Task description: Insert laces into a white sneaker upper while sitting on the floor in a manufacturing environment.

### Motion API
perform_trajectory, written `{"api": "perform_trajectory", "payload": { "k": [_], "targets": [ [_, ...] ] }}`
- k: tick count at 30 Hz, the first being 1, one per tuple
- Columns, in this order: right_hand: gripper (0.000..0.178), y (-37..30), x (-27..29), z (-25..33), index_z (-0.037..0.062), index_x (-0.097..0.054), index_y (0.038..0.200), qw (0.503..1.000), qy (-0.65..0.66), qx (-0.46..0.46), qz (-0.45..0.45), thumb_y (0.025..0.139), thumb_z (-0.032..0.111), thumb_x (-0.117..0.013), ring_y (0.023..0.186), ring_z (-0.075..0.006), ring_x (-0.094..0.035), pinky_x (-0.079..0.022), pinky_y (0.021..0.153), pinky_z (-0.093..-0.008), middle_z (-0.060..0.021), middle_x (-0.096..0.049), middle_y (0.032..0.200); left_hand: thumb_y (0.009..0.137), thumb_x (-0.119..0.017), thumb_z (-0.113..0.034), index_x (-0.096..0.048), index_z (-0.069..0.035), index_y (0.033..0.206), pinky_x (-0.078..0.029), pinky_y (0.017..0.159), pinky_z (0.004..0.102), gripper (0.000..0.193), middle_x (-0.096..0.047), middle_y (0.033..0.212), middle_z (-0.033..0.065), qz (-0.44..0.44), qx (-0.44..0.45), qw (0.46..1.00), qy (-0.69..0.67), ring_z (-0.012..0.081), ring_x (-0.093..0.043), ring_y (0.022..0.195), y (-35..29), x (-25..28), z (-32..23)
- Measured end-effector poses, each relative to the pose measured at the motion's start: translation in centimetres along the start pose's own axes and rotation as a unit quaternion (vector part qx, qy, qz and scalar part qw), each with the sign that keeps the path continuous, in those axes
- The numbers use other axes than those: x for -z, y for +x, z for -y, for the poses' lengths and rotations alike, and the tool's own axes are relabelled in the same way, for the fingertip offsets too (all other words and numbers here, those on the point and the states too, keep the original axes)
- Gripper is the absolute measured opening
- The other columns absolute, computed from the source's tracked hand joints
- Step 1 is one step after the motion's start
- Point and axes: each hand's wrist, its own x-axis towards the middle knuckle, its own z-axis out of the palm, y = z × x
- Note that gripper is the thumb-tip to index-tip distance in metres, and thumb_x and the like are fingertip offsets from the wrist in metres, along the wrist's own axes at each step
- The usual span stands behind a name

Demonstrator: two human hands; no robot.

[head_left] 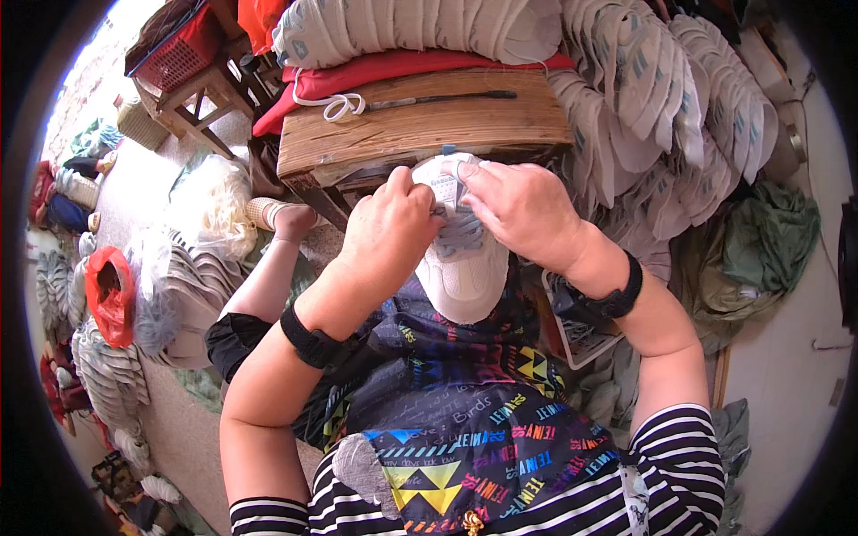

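Observation:
A white shoe upper (462, 284) stands toe toward me over my lap, its far end against the wooden bench (429, 116). Grey laces (461, 237) cross its front, below a pale printed tongue (445, 189). My left hand (391, 223) is closed at the left side of the lacing, its fingertips pinched on the shoelace. My right hand (521, 210) grips the right edge of the upper beside the tongue, thumb and forefinger bent over it. The fingertips partly hide the eyelets.
A dark slim tool (442, 100) and a white cord loop (341, 106) lie on the bench, before a red cushion (384, 73) and a row of white uppers (420, 31). More stacked uppers (626, 80) hang at right. A basket (581, 330) with grey laces stands by my right forearm.

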Motion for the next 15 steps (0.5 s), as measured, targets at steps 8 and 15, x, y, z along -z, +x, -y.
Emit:
{"api": "perform_trajectory", "payload": {
  "k": [8,15],
  "targets": [
    [0.028,-1.4,0.7,-1.5,0.007,-0.052,0.068,0.892,0.353,-0.264,0.104,0.09,0.019,-0.064,0.049,-0.0091,-0.039,-0.033,0.047,-0.0282,0.0053,-0.036,0.055,0.083,-0.068,-0.026,-0.061,-0.005,0.093,-0.052,0.069,0.0424,0.024,-0.054,0.092,0.0129,0.009,0.0,0.999,0.033,0.0335,-0.061,0.08,-0.7,0.2,0.0],
    [0.039,-1.8,0.0,-1.6,0.016,-0.038,0.058,0.42,0.758,-0.492,0.083,0.092,0.018,-0.057,0.039,-0.0047,-0.025,-0.021,0.041,-0.023,0.0079,-0.032,0.051,0.084,-0.068,-0.028,-0.064,-0.009,0.097,-0.051,0.07,0.0425,0.024,-0.058,0.09,0.012,0.03,0.033,0.999,-0.026,0.0337,-0.063,0.081,-0.9,0.5,0.4]
  ]
}}
